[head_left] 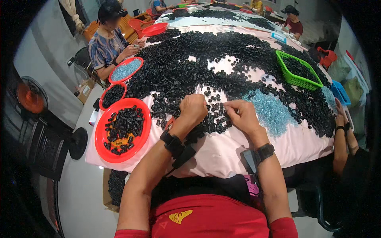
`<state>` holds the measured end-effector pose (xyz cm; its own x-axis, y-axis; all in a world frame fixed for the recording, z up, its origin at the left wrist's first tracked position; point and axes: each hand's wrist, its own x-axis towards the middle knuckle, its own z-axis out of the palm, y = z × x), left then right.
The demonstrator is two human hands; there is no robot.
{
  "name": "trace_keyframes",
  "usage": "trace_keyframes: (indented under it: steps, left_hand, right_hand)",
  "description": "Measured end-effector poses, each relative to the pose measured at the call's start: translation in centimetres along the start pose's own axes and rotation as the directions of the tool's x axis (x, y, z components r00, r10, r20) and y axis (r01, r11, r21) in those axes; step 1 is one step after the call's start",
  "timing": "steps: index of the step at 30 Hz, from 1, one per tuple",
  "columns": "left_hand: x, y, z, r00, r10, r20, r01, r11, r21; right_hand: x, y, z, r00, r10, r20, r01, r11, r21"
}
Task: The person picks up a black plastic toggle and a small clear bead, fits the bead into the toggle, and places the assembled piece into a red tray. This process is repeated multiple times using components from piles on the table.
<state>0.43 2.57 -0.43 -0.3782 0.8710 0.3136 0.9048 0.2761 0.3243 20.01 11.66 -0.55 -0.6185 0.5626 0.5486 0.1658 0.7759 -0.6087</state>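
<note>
Over the near part of the cloth-covered table, my left hand [194, 110] is curled closed, and whatever its fingers grip is hidden. Across a narrow gap, my right hand [243, 115] has thumb and index finger pinched together; anything between them is too small to make out. Small loose black plastic pieces [216, 119] lie scattered between and below my hands. Just right of my right hand spreads a heap of small shiny silvery-blue pieces [272, 111]. Both wrists carry dark bands.
On the left stand a red tray [104, 146] of black pieces, a smaller red bowl [125, 89] and a red basin [139, 68] of silvery pieces. A green basket [303, 84] sits right. Several people work around the table; a co-worker's hands [340, 115] are at the right edge.
</note>
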Motion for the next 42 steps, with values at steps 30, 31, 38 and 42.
trace_keyframes:
  steps: [30, 31, 38, 42]
  left_hand:
    - [-1.9, -0.9, -3.5, 0.981, -0.050, -0.189, -0.087, 0.753, -0.652]
    - [-2.5, -0.7, -4.9, 0.986, -0.120, -0.112, 0.011, 0.730, -0.684]
    - [-4.0, -4.8, -8.1, 0.963, -0.235, 0.130, 0.201, 0.313, -0.928]
    - [-5.5, -7.4, -10.2, 0.945, -0.304, 0.117, 0.186, 0.207, -0.961]
  right_hand:
    - [-0.4, 0.5, 0.6, 0.999, 0.044, 0.027, -0.045, 0.998, 0.054]
    - [-0.4, 0.4, 0.5, 0.999, 0.025, 0.023, -0.026, 0.998, 0.049]
    - [-0.5, -0.3, 0.4, 1.000, -0.006, 0.009, 0.006, 0.999, 0.044]
    - [-0.3, -0.2, 0.4, 0.999, 0.023, 0.024, -0.024, 0.998, 0.059]
